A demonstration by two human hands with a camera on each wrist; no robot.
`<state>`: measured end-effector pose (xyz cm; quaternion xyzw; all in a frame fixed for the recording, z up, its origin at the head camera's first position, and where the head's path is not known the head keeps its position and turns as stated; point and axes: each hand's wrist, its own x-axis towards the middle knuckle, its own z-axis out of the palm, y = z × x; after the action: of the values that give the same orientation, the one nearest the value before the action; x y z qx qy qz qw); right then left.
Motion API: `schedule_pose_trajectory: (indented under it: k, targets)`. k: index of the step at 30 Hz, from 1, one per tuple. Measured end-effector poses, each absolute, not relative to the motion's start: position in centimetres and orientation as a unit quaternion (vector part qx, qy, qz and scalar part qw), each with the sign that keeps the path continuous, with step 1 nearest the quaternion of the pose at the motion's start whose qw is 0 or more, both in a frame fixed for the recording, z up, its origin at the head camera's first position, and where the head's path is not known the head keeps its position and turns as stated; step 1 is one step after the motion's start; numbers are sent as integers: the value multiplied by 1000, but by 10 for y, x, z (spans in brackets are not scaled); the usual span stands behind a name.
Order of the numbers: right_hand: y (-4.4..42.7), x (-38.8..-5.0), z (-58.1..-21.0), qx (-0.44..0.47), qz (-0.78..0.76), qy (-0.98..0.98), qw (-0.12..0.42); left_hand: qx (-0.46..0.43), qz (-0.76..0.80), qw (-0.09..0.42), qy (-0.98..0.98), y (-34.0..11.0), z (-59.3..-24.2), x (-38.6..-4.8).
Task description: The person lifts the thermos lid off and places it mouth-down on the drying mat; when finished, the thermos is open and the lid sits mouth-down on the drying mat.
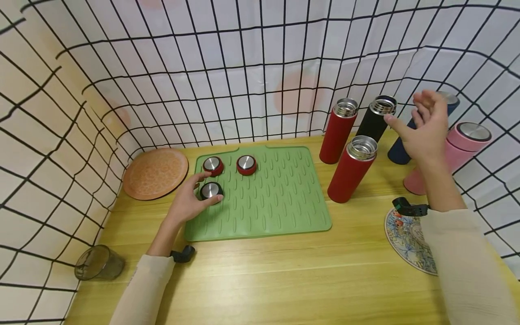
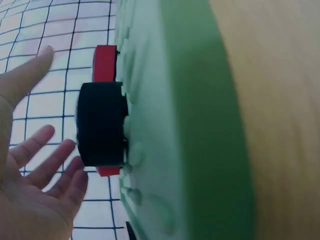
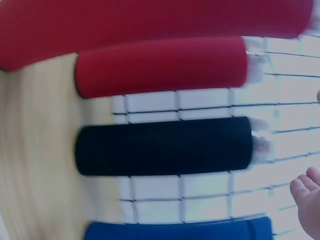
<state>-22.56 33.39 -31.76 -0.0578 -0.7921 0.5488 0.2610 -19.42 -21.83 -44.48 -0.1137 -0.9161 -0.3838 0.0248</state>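
On the green mat point(image 1: 280, 198), my left hand point(image 1: 188, 198) is spread around a black bottle lid point(image 1: 211, 192) with a steel top. The left wrist view shows the thumb well apart from this black lid point(image 2: 102, 125) and the fingertips close to its edge. Two red lids point(image 1: 246, 165) sit just behind it. My right hand point(image 1: 428, 128) is raised with loose fingers, empty, in front of the navy bottle point(image 1: 400, 151). To its left stand a lidless black bottle point(image 1: 371, 124) and two lidless red bottles point(image 1: 352, 174). The pink bottle point(image 1: 467, 144), capped, is partly behind the right forearm.
A round orange-brown plate point(image 1: 155, 174) lies left of the mat. A glass cup point(image 1: 99, 263) lies at the table's left edge. Under the right sleeve is a patterned round coaster point(image 1: 408, 239). Black wire grids point(image 1: 264, 72) wall the table's back and sides.
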Motion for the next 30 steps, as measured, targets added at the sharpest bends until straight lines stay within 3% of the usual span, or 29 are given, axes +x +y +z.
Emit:
schedule_pose_trajectory:
  k: [11,18,30]
  targets:
    - [380,-175,-298,-102,441,-837,307,-151,-370,63,-914,-200,-427,-188]
    - [403,-159,-303,-163,414,-844,300,-160,-359,43,-919,-197,-430,-190]
    - [437,-154,-333,-184,438,-823,312,-144,-355,24,-923,-201,-443,-195]
